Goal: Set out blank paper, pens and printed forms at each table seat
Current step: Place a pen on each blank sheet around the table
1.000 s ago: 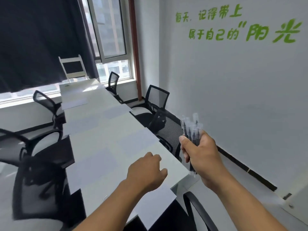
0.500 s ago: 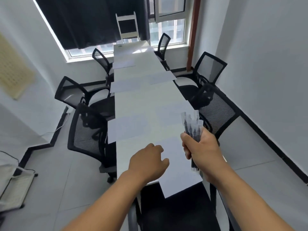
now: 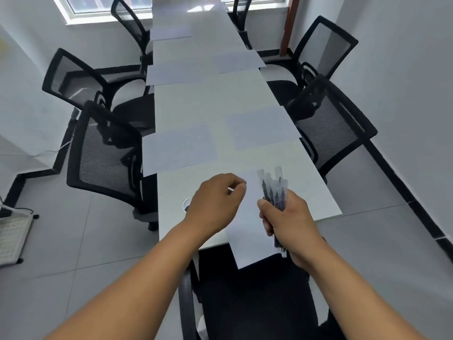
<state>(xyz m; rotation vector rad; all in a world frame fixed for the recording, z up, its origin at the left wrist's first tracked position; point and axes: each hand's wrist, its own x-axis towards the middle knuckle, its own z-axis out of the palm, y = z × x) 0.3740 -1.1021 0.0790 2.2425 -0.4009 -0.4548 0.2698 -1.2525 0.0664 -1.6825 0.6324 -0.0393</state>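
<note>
Pens [image 3: 274, 192]: bundle gripped upright in right hand [image 3: 288, 219], lower centre of head view. Left hand [image 3: 215, 204]: fingers loosely curled, holding nothing visible, just beside bundle. Paper sheets [image 3: 180, 149]: laid at seats along table [image 3: 210, 94]. Pens apparently still undistributed.

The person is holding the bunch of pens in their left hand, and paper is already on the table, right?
Not quite. The head view shows the bunch of pens gripped in the right hand; the left hand holds none. Paper is already on the table.
</note>
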